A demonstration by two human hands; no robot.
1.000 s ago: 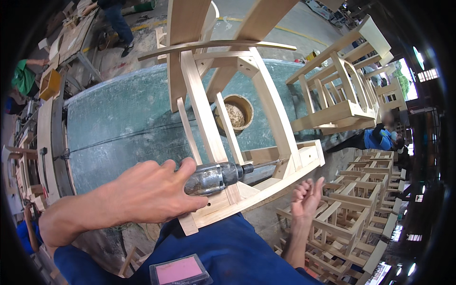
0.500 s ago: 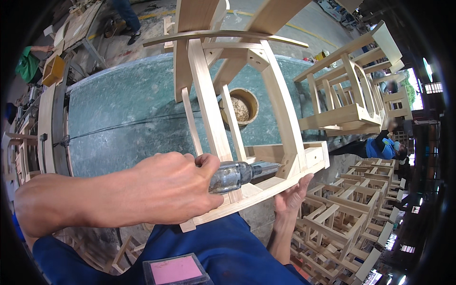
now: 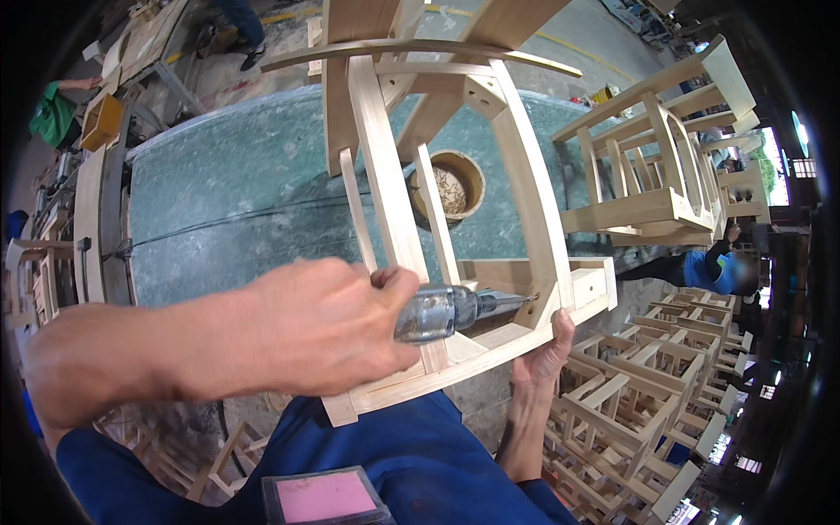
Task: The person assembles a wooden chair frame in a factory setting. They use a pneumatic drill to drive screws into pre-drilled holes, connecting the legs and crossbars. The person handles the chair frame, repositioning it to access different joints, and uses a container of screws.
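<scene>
My left hand is wrapped around a dark grey power screwdriver, reaching in from the left. Its long bit points right, with the tip at a screw hole in the corner block of a pale wooden chair frame. The frame lies tipped over, its legs and rails rising away from me. At the near right corner my right hand grips the frame's curved rail. Its thumb rests against the rail's edge, and the other fingers are mostly hidden under the wood.
Beyond the frame stretches a green worktable with a cable across it. A round tub of small screws stands there. Another chair frame is at right, with several stacked frames below. A person in blue and one in green are farther off.
The bit's tip has moved right and slightly up to the hole in the corner block. The chair frame has shifted a little to the right in view; my right thumb now lies higher against the rail.
</scene>
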